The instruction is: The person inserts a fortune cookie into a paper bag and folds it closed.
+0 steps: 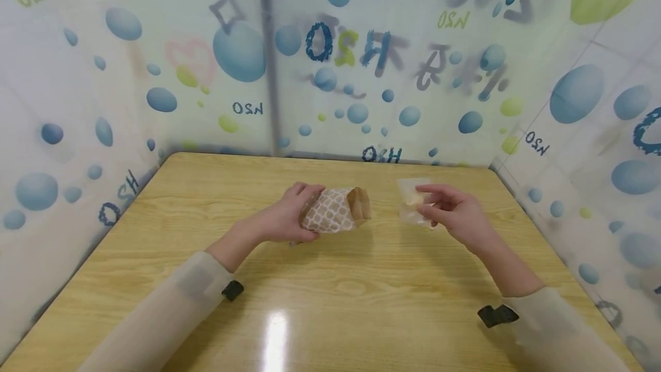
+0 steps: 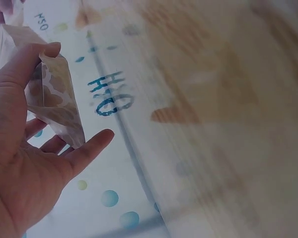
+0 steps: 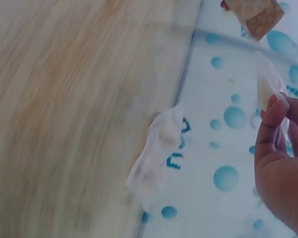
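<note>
My left hand [image 1: 289, 214] grips a small brown paper bag [image 1: 330, 211] with a white lattice print from its left end. The bag lies on its side, its open mouth turned right toward my other hand. In the left wrist view my thumb and fingers are round the bag [image 2: 54, 94]. My right hand [image 1: 457, 217] pinches a clear plastic packet [image 1: 409, 194] between thumb and fingers. Something pale sits inside the packet [image 3: 264, 89]. The packet is apart from the bag's mouth, to its right.
A wood-grain table [image 1: 330, 280] lies under both hands, with patterned curtain walls [image 1: 356, 73] behind and at the sides. In the right wrist view a blurred, wrapped pale shape [image 3: 156, 153] appears near the table edge; I cannot tell whether it is another packet or a reflection.
</note>
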Demonstrator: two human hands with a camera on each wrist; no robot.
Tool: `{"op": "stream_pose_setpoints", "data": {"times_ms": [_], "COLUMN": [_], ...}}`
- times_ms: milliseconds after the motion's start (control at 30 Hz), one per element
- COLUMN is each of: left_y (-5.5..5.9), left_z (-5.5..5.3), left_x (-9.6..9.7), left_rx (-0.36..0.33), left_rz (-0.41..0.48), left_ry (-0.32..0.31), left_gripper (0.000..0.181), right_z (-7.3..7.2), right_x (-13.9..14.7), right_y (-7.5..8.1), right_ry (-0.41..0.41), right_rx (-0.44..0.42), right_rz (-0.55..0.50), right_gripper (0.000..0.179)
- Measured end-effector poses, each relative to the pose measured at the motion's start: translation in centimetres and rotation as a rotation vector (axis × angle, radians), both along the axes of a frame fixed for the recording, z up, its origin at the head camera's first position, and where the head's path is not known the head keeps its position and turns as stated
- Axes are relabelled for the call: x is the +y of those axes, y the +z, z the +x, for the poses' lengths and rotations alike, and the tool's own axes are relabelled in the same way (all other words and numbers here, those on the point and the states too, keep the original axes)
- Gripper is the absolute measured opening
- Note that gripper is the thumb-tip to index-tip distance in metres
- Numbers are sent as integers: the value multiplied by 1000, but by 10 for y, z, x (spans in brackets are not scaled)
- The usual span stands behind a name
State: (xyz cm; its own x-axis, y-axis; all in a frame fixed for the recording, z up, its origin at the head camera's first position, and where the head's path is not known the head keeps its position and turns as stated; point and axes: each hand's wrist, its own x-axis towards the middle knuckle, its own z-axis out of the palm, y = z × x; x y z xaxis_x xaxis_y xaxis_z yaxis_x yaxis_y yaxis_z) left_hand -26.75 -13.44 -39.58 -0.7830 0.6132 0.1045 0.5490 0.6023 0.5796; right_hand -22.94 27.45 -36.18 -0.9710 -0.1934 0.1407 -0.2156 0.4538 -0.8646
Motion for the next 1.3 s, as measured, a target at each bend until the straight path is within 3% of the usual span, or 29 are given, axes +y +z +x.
{"op": "stream_pose_setpoints", "data": {"times_ms": [633, 967, 1300], "left_y": [4, 6, 6], "left_z": [3, 7, 8], "left_x": [8, 13, 15], "left_rx": [-15, -5, -51], "left_rz": [-20, -7, -1], "left_ry": [-4, -38, -6], "left_gripper": [106, 111, 111], "right_z": [1, -4, -3], "right_x": [-47, -55, -70], "right_y": [14, 9, 0], "right_ry": [214, 148, 159], "right_rx": [-101, -57, 32], "right_rz": [62, 113, 146], "right_gripper": [35, 35, 33]}}
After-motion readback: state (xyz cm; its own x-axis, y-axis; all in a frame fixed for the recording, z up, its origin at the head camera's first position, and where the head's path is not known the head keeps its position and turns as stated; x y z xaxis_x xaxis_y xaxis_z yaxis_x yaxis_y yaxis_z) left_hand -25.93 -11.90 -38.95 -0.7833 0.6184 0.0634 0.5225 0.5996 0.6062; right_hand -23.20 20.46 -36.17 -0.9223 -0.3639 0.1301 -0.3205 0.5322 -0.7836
